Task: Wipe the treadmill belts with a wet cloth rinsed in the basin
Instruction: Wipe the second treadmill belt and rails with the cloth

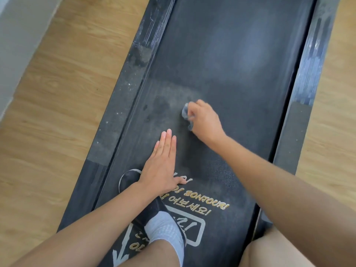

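Observation:
A black treadmill belt (231, 64) runs up the middle of the head view, dusty grey to the left of the hands and darker near me. My right hand (205, 121) grips a small grey cloth (185, 113) bunched under its fingers and holds it on the belt. My left hand (161, 166) lies flat on the belt with straight fingers, below and left of the cloth. The basin is not in view.
Dusty black side rails (123, 105) (300, 105) border the belt. My left foot in a black shoe (154, 211) and white sock stands on the belt over white and gold printed lettering (202, 201). Wooden floor (54, 112) lies on both sides; a grey wall base (17, 45) is at far left.

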Demonstrator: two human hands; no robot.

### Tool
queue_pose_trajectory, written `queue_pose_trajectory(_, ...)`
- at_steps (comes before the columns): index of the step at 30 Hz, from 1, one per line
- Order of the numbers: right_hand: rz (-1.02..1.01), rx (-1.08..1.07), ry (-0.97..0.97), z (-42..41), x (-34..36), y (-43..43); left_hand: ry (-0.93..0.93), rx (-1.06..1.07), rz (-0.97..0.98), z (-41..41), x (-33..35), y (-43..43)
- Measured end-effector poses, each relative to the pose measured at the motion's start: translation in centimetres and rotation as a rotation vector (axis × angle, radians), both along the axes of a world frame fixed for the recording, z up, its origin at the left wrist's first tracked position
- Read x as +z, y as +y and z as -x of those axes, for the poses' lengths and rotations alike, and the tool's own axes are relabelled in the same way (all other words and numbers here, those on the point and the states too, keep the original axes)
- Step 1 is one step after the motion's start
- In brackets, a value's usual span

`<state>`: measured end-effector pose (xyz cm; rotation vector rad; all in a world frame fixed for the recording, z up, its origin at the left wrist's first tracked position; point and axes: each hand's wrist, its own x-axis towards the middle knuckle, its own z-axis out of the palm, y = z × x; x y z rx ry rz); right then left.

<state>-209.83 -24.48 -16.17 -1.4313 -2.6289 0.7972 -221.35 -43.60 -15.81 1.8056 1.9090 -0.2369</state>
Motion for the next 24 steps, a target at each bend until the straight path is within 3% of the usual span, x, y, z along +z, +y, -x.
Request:
queue_pose_trajectory(4,0.162,0.306,0.005,-3.2,1.1,-12.1,-0.056,0.009,-0.021,0.4,-0.2,0.0)
queue_pose_trajectory(7,0.141,0.487,-0.023,-4.1,0.7,-11.1,-0.116,0.020,-0.023,1.3,0.0,-0.2)
queue_pose_trajectory(9,0.077,0.450,-0.026,-3.0,0.4,-7.6,-0.104,0.000,-0.030,2.0,0.2,-0.3)
queue_pose_trajectory(17,-0.002,-0.152,0.051,3.9,0.5,9.6,-0.132,0.069,-0.011,4.6,0.6,-1.3)
queue_pose_trajectory(20,-0.020,-0.159,0.022,4.1,0.4,7.3,-0.165,0.045,-0.031,5.0,0.4,-1.4)
queue_pose_trajectory(24,0.038,0.086,0.015,1.6,0.2,-5.4,-0.287,0.218,-0.146,6.1,1.0,-0.8)
